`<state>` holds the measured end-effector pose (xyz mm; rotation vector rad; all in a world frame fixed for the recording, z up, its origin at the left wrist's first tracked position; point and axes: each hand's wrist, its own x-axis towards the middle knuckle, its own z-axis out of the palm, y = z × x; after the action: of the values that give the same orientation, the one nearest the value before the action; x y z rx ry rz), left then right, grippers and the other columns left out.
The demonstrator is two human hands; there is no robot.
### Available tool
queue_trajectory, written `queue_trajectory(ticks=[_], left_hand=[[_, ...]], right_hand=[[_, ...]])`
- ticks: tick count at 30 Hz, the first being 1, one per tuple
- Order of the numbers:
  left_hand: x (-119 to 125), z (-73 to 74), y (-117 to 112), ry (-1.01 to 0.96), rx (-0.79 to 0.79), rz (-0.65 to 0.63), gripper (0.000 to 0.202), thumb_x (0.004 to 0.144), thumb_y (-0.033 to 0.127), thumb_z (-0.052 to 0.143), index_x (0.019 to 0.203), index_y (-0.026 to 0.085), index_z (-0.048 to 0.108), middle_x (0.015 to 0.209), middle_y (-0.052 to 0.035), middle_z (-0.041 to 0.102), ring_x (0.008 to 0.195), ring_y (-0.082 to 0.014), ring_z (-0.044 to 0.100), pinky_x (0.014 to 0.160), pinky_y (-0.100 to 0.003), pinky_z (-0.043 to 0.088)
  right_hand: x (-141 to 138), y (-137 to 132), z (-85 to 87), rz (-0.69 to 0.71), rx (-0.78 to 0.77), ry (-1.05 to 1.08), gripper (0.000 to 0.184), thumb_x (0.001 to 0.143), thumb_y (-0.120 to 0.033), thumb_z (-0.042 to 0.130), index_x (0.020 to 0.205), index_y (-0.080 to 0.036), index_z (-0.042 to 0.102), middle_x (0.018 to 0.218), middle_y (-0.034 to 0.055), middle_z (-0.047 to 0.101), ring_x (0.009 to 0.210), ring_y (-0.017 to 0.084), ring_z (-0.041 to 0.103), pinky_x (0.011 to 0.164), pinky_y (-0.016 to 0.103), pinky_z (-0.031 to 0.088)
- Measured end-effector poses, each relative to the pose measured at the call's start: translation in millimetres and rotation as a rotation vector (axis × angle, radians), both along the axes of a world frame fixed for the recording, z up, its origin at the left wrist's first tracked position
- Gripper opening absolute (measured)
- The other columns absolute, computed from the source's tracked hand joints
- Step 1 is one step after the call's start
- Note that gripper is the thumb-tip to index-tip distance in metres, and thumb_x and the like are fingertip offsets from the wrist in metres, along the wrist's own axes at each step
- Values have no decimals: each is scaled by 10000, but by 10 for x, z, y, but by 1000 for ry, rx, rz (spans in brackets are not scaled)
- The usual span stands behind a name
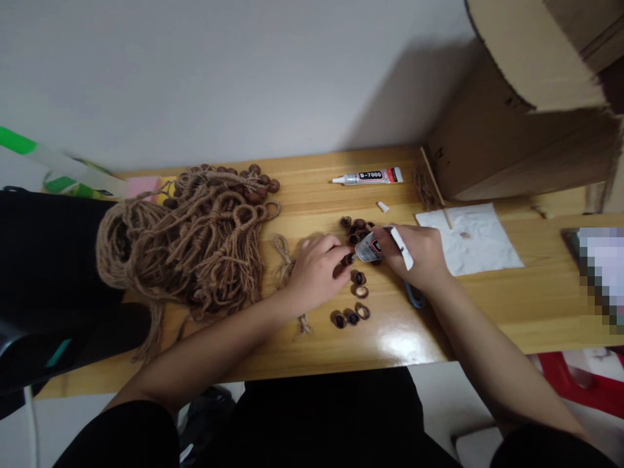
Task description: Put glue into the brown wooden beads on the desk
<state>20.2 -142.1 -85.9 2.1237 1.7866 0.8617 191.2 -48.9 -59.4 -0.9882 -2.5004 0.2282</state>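
My right hand [423, 255] grips a small glue tube [374, 246], its nozzle pointing left at a brown nut shell [348, 259]. That shell is pinched in the fingertips of my left hand [316, 270]. Several more brown shell halves [358, 225] lie just behind the hands, and others [351, 316] lie in front of them on the wooden table [487, 312]. A short piece of jute cord [283, 257] runs under my left wrist.
A knotted jute net with brown beads [195, 240] covers the table's left part. A second glue tube [368, 176] and a white cap [383, 207] lie at the back. White paper [480, 244] and a cardboard box [517, 149] are to the right. Something blue [415, 298] shows under my right wrist.
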Motion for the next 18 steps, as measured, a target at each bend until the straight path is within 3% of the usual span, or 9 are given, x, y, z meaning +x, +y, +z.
queue_trajectory(ticks=[5,18], left_hand=[[-1,1,5,-7,-9,-5,170,794,197,614,956,179,661,893,-44,606,897,-219,557,817,-398,436],[1,5,7,-1,-21,-6,176,795,196,613,965,187,659,890,-40,599,885,-217,554,806,-397,432]], right_hand=[[7,8,-12,1,3,-12,331,839,-312,404,599,-160,575,492,37,548,436,108,457,473,218,282],[-8,-1,36,7,6,-7,286,792,-302,427,537,-178,470,461,29,486,430,104,403,467,226,259]])
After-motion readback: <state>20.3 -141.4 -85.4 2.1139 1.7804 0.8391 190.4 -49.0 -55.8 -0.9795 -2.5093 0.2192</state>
